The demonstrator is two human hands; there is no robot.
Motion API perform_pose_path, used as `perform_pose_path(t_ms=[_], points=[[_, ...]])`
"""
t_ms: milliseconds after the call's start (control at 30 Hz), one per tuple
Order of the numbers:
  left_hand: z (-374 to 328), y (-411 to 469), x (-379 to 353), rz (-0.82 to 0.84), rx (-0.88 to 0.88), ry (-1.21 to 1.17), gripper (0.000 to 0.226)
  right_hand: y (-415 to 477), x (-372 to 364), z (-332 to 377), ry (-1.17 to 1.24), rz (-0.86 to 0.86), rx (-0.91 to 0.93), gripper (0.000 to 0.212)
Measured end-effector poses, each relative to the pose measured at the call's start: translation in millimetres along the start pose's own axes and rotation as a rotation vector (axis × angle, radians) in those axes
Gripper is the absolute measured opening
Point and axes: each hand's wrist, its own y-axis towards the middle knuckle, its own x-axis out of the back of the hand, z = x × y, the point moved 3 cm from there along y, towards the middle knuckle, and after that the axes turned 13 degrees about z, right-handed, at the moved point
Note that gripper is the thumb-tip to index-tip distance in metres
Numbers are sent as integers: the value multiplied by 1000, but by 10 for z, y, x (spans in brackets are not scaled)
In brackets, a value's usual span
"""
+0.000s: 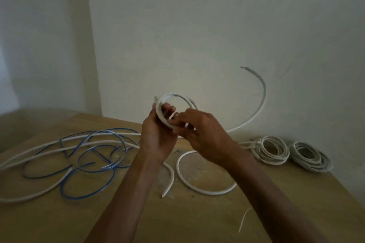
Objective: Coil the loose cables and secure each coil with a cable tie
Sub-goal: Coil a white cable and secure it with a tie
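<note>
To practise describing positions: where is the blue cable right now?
In the head view, the blue cable lies in loose loops on the table's left side, left of the left hand, tangled with a long white cable.

The right hand (201, 138) covers the lower right of the coil (167, 95), hiding where its tail joins the loops. A white bit shows between that hand's fingers; cable or tie, unclear. White cables (23, 154) run off the left edge. Both forearms are cut by the bottom edge. The ties on the nearer tied coil (270, 150) blur together. A thin white strip (245, 221) is too faint to identify.
</note>
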Motion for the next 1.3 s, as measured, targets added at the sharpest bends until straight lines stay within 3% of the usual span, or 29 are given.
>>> perform_pose_path(t_ms=[67, 167, 267, 333, 400, 467, 567, 700, 767, 867, 967, 1033, 1133, 1200, 1300], points=[[124, -23, 177, -51, 48, -77, 42, -77, -200, -195, -6, -54, -46, 8], [350, -97, 436, -161, 146, -168, 45, -231, -446, -440, -20, -40, -121, 23], [519, -147, 674, -314, 164, -65, 47, -384, -734, -677, -53, 75, -219, 38], [472, -121, 818, -391, 141, -27, 52, -506, -898, -878, -206, 95, -201, 31], [314, -105, 984, -431, 121, -2, 61, -660, -946, -1186, -367, 17, -196, 18], [181, -134, 1123, -439, 128, 51, 65, -811, -823, -1479, -465, -91, -323, 14], [177, -192, 1197, -443, 136, 90, 65, -922, -539, -1686, -500, -209, -589, 35], [256, -200, 1131, -441, 110, 106, 63, -863, -339, -1623, -303, -247, -648, 86], [270, -205, 1092, -433, 93, 112, 64, -823, -290, -1568, -125, -303, -633, 98], [311, -239, 1069, -448, 87, 156, 63, -710, -330, -1500, 26, -307, -668, 86], [345, -257, 1077, -462, 77, 230, 58, -617, -356, -1556, 302, -302, -734, 46], [343, -272, 1073, -438, 69, 341, 54, -560, -355, -1580, 472, -266, -742, 34], [346, -296, 1037, -371, 48, 541, 51, -465, -200, -1499, 166, -180, -680, 16], [370, -310, 1003, -301, 35, 659, 51, -437, -97, -1363, 89, -96, -668, 20], [395, -336, 991, -169, 14, 862, 50, -422, -31, -1207, 799, -15, -734, 57]])
